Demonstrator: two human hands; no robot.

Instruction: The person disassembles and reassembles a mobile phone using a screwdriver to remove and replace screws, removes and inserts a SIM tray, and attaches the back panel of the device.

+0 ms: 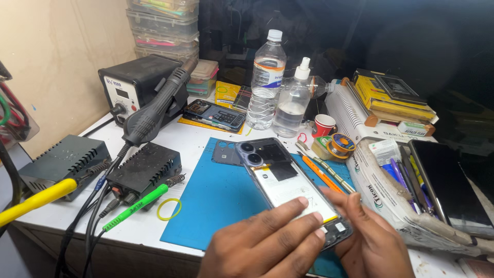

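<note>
Blue mat (206, 201) under everything, and from the head view you've got the opened phone (288, 180) lying on it, near its right edge, back cover already off with battery and camera block showing. That's the done part, I'd say; whatever sits inside looks untouched. Your left hand (267, 242) lies flat, fingers spread across the phone's lower end, pressing rather than gripping. Your right hand (373, 242) curls at the bottom right corner, fingertips touching the frame, loosely closed. Orange tool (320, 175) rests just beside the phone; removed back frame (225, 153) lies beyond it.
</note>
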